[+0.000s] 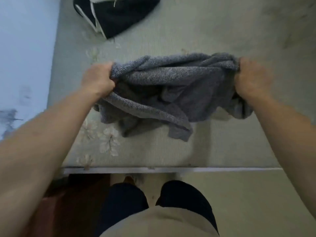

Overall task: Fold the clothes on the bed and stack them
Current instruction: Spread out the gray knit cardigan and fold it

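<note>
A grey knitted garment (171, 89) hangs stretched between my two hands above the bed (213, 40). My left hand (97, 79) is clenched on its left end. At the garment's right end my right hand (249, 79) grips the bunched cloth. The middle sags in crumpled folds, and its lower edge touches the bedsheet. A black garment with white stripes (114, 14) lies in a heap at the far left of the bed, partly cut off by the frame's top edge.
The bed has a pale green sheet with a faint flower print (107, 139) near its front left. Its front edge (153, 169) runs across just before my legs. A pale blue wall (22, 57) stands along the left.
</note>
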`<state>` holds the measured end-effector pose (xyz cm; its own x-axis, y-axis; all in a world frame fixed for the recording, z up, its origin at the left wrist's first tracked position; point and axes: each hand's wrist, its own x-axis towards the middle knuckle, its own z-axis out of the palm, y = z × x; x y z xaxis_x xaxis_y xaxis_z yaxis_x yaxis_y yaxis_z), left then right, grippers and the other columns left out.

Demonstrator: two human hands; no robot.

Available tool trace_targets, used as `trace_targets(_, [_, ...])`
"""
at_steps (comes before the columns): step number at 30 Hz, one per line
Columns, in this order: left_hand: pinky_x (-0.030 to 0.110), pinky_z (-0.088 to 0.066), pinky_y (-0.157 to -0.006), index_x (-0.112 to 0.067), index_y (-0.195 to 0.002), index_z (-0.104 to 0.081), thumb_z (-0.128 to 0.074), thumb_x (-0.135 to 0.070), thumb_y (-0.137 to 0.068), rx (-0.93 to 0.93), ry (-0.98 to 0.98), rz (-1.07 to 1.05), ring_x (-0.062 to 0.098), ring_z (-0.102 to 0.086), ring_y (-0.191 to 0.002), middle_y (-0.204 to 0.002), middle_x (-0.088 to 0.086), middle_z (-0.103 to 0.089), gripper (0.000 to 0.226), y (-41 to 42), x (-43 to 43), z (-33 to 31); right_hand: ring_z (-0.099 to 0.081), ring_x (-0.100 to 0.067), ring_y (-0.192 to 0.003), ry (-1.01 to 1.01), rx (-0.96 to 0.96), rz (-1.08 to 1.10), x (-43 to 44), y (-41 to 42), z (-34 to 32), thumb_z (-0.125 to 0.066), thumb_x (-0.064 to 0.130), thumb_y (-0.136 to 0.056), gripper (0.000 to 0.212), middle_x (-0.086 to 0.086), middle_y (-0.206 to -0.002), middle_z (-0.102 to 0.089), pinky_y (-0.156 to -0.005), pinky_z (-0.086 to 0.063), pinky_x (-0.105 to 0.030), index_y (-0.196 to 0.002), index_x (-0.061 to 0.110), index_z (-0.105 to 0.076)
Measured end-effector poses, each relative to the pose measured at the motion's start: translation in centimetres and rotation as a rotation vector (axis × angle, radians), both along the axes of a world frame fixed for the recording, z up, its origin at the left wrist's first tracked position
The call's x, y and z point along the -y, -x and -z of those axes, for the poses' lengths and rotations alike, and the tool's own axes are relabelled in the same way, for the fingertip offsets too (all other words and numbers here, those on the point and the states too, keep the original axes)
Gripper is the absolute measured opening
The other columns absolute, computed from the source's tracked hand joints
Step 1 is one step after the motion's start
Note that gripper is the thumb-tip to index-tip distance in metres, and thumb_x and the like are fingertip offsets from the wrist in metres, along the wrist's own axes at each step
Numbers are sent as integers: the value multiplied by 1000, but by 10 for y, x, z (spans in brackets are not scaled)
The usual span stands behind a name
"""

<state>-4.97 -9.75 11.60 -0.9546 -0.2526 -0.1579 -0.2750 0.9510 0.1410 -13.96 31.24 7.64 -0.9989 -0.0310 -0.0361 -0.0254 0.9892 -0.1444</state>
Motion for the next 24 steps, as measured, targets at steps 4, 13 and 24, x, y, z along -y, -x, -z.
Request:
trace_targets(4, [40,-46,-86,-29,-126,-50,-59,-29,-78,-483,-93,58,37,-57,-106,-118,14,-59,48,61,-17,-125,-50,-44,-113,152,-373,137,-27,31,-117,-36,21,-97,38,-26,-130,-49,-84,-43,-52,-130,7,-49])
trace_targets(13, [48,-46,-81,-6,-112,-53,-55,-1,-78,-369,-133,150,41,-54,-99,-110,22,-54,34,26,-115,-106,-51,-39,-109,413,-460,111,-63,-33,-130,-49,-8,-81,69,-23,-132,-44,-87,-46,-43,-147,14,-44])
trace_targets(24, [33,-45,-72,-21,-86,-59,-52,-3,-87,460,-161,162,24,-61,-89,-87,-1,-59,19,-145,-155,88,-49,-37,-126,67,748,129,-90,-179,54,-59,34,-97,48,-17,-138,-46,-102,-45,-44,-141,18,-49])
